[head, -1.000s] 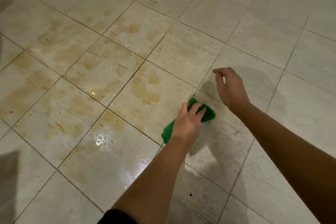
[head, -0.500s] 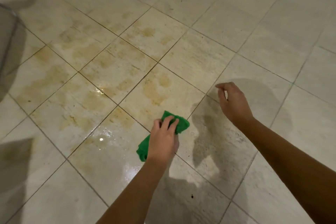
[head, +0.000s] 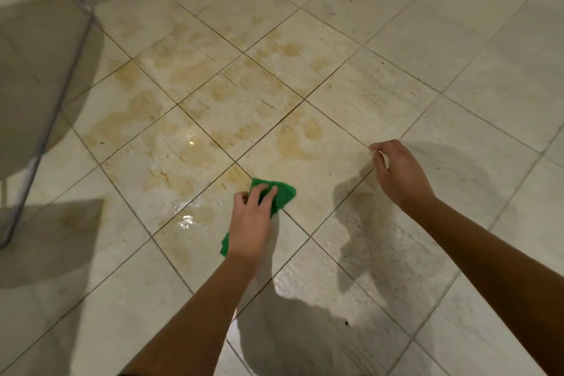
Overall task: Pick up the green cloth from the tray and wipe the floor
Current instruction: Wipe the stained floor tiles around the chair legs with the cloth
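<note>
Your left hand grips the green cloth against the wet tiled floor, fingers curled over it. The cloth's long axis runs from beside your wrist up and to the right. Your right hand hovers, loosely curled and holding nothing.

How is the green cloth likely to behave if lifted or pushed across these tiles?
Probably floppy: the green cloth lies crumpled under the left hand. Likely light, though maybe damp, since the floor beside it glistens. Pushed, it should glide rather than roll.
</note>
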A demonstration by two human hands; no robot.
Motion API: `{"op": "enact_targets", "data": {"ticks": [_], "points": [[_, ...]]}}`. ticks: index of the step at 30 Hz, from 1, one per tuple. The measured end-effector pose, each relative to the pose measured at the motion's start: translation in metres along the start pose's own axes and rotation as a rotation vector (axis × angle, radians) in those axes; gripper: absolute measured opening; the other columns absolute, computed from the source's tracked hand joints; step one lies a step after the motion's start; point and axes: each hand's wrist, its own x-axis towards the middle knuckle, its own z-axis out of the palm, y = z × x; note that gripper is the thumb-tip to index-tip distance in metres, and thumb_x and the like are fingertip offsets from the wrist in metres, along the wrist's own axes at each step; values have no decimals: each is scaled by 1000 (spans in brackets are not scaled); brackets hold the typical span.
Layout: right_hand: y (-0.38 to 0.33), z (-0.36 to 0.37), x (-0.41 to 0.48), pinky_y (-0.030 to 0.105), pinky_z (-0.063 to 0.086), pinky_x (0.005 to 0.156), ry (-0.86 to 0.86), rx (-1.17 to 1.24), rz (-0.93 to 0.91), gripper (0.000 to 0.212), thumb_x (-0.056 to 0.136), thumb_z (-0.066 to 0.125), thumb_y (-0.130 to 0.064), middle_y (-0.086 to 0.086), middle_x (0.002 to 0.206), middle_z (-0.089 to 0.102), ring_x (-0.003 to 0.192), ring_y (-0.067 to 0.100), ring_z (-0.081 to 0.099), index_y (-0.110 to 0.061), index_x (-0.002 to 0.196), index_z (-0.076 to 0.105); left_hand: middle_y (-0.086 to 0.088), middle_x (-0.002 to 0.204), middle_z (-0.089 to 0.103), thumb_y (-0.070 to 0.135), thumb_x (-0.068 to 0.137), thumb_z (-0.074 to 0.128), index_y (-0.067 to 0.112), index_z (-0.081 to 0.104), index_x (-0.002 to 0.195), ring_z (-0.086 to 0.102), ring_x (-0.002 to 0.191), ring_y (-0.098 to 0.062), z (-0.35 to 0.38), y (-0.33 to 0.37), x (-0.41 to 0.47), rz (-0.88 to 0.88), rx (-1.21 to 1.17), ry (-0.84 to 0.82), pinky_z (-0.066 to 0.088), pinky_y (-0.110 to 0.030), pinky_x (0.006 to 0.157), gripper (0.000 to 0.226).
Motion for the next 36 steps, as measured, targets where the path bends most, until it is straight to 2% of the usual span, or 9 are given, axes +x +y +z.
{"op": "enact_targets", "data": {"ticks": [3, 5, 9, 12, 16, 22, 25, 31, 36], "points": [[-10, 9, 4, 32, 40, 91, -37, 6, -27, 29, 97, 37, -15, 13, 121, 54, 113, 24, 50, -6, 119, 54, -4, 135, 47, 17, 81, 65, 16, 48, 131, 46, 110, -25, 2, 11, -27, 12, -140, -69, 43, -22, 92, 53], [-20, 16, 8, 32, 39, 94, -57, 12, -42, 30, 96, 36, -15, 14, 120, 55, 113, 24, 50, -6, 119, 53, -9, 126, 58, 12, 67, 77, 11, 56, 123, 56, 96, -28, 6, 21, -24, 129, -62, -37, 51, -23, 83, 61], [-38, 26, 14, 36, 43, 94, -91, 38, -54, 30, 95, 36, -15, 12, 120, 55, 111, 21, 51, -7, 119, 53, -8, 149, 24, -1, 88, 47, 12, 19, 144, 35, 118, -29, 2, 23, 24, 206, 109, -59, 34, -32, 104, 65], [-41, 27, 16, 33, 41, 93, -89, 29, -54, 30, 95, 36, -15, 10, 120, 54, 111, 20, 50, -9, 119, 53, -4, 147, 27, 1, 84, 56, 17, 22, 144, 33, 118, -26, -9, 2, 51, 53, 124, 9, 34, -33, 105, 71], [-37, 25, 16, 32, 41, 93, -119, 17, -57, 30, 95, 35, -15, 10, 121, 54, 111, 20, 50, -8, 119, 54, -2, 142, 37, 13, 96, 39, 17, 36, 139, 33, 115, -25, -14, -35, 29, -125, -55, 65, 34, -34, 104, 43], [-44, 20, 17, 28, 38, 88, -112, 71, -8, 29, 95, 37, -15, 9, 118, 55, 110, 20, 49, -7, 116, 54, -2, 142, 36, 17, 98, 35, 17, 40, 138, 34, 116, -24, -25, -37, 2, -146, -131, -58, 29, -33, 106, 40], [-59, 20, 23, 33, 41, 93, -144, 24, -25, 29, 95, 37, -15, 11, 119, 55, 112, 23, 49, -6, 117, 54, -3, 142, 35, 13, 98, 34, 14, 40, 138, 34, 118, -25, -27, -29, 7, -161, -100, -110, 30, -34, 106, 40], [-89, 18, 44, 34, 41, 89, -183, -116, -187, 31, 96, 34, -14, 11, 121, 54, 111, 24, 49, -6, 120, 52, -3, 149, 24, 4, 94, 41, 15, 25, 143, 29, 124, -27, -16, -3, 17, 164, 52, -197, 30, -34, 109, 53], [-111, 14, 56, 40, 42, 93, -202, -236, -193, 33, 96, 33, -18, 11, 124, 50, 113, 27, 46, -8, 123, 48, -4, 151, 18, 1, 93, 37, 16, 18, 145, 29, 122, -28, -40, -46, 57, 427, 269, -235, 29, -33, 107, 57]]}}
